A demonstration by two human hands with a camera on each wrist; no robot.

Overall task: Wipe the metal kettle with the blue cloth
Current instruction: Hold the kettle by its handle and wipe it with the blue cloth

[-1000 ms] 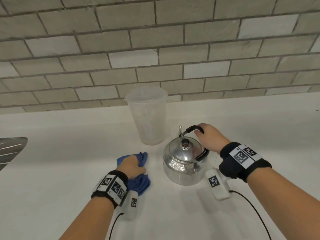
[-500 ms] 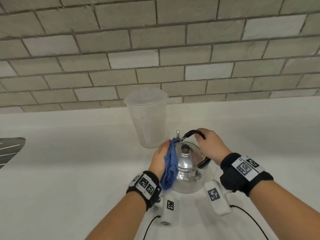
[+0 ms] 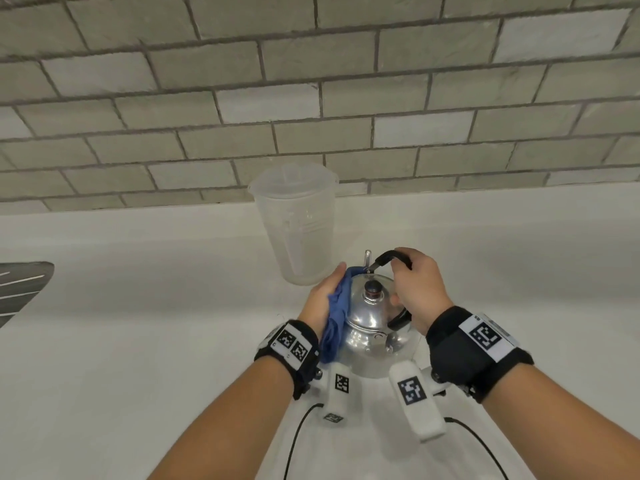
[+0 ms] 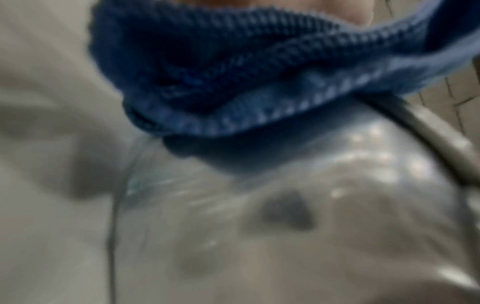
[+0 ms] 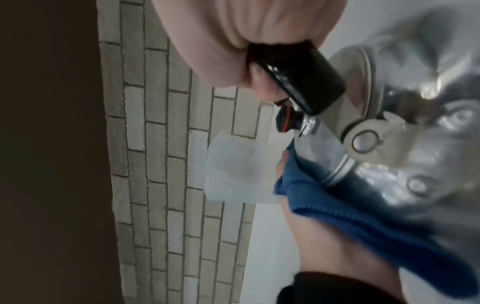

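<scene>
Kettle: metal kettle [image 3: 372, 327] stands upright on the white counter [image 3: 138, 323], between the two hands; lid on, dark knob [image 3: 373, 287] on top.
Right hand: right hand [image 3: 417, 289] is curled round the kettle's black handle [image 3: 388, 256] from above; grip holding the handle, fingers wrapped fully, seen close in the right wrist view [image 5: 233, 41].
Handle: arches over the lid; its near end runs down to a metal pivot [image 5: 365, 139] on the kettle's side.
Left hand: left hand [image 3: 323, 299] lies flat against the kettle's left flank, fingers straight and together, pointing away toward the wall; grip wide, pressing the cloth rather than clutching it.
Cloth: blue cloth [image 3: 337, 317] is sandwiched between the left palm and the kettle's side, touching the metal; its upper edge reaches up beside the spout, its lower end hangs past the wrist. In the left wrist view the cloth [image 4: 233, 72] is bunched over the shiny, blurred body [image 4: 285, 216].
Spout: thin metal spout [image 3: 367, 258] rises just beyond the left fingertips, beside the handle's far end.
Pitcher: clear plastic pitcher [image 3: 298, 223] stands upright beyond both hands, just behind the kettle, near the tiled wall [image 3: 311, 98].
Left edge: a dark grooved surface [image 3: 20, 285] lies well apart to the left of the left hand.
Wrists: black bands [image 3: 474, 351] with printed markers on both.
</scene>
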